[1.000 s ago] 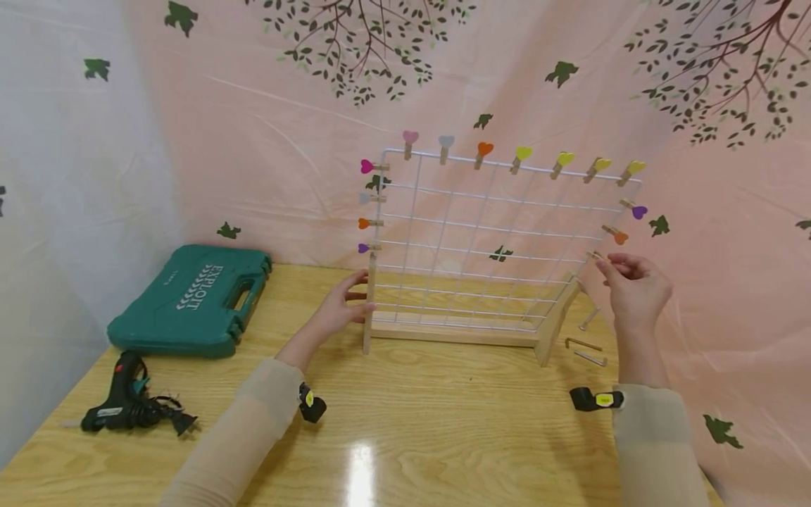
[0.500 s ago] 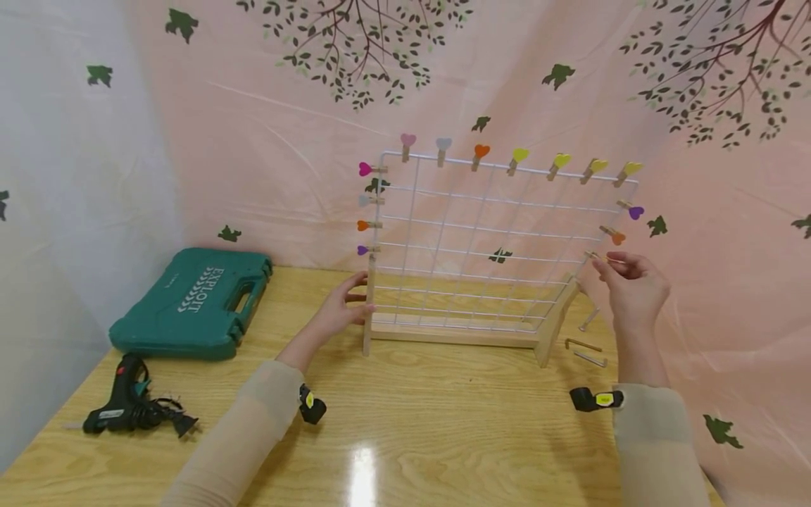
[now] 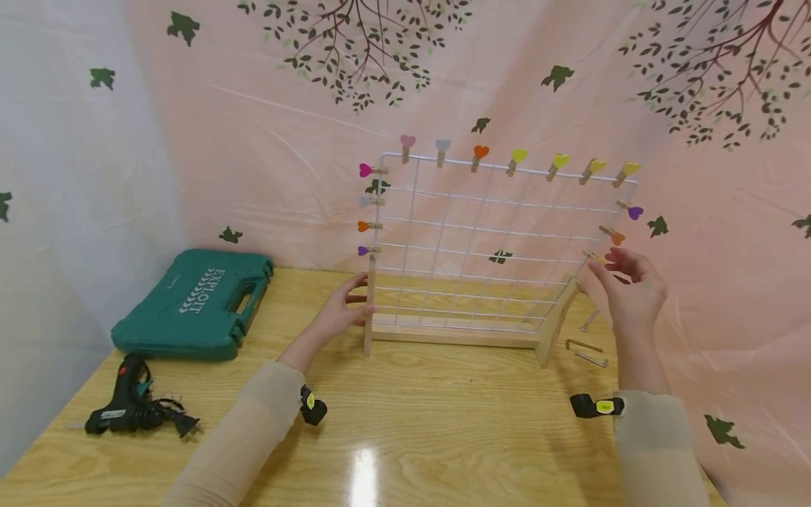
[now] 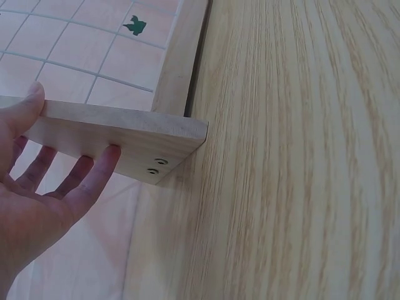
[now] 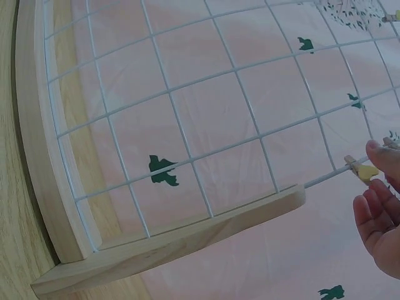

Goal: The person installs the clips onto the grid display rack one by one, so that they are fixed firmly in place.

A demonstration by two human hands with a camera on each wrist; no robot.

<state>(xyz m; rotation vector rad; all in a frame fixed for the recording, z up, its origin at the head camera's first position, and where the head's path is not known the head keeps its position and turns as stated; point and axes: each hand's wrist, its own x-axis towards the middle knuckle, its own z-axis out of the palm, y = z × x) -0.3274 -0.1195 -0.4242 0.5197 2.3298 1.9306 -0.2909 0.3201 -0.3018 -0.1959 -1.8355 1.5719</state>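
A white wire grid (image 5: 259, 135) stands upright in a wooden stand (image 3: 453, 339) on the table. Small wooden clothespins with coloured hearts are clipped along its top and both sides, among them an orange-heart clothespin (image 3: 613, 236). My left hand (image 3: 334, 310) holds the stand's left side panel (image 4: 144, 134), thumb at one edge and fingertips against the outer face. Beside the grid's right edge, my right hand (image 3: 636, 287) has thumb and fingers spread apart, close to a yellow-heart clothespin (image 5: 364, 170). That clothespin sits on the edge wire; no grip on it shows in the right wrist view.
A green tool case (image 3: 190, 303) lies at the back left, with a black glue gun (image 3: 120, 408) and its cord in front. To the right of the stand lie two hex keys (image 3: 586, 346) and a bolt (image 3: 589, 320). A printed pink cloth (image 3: 304, 176) hangs behind.
My right thumb and fingers have come apart from the lowest clothespin on the right side, which stays on the wire. The left hand keeps its hold.
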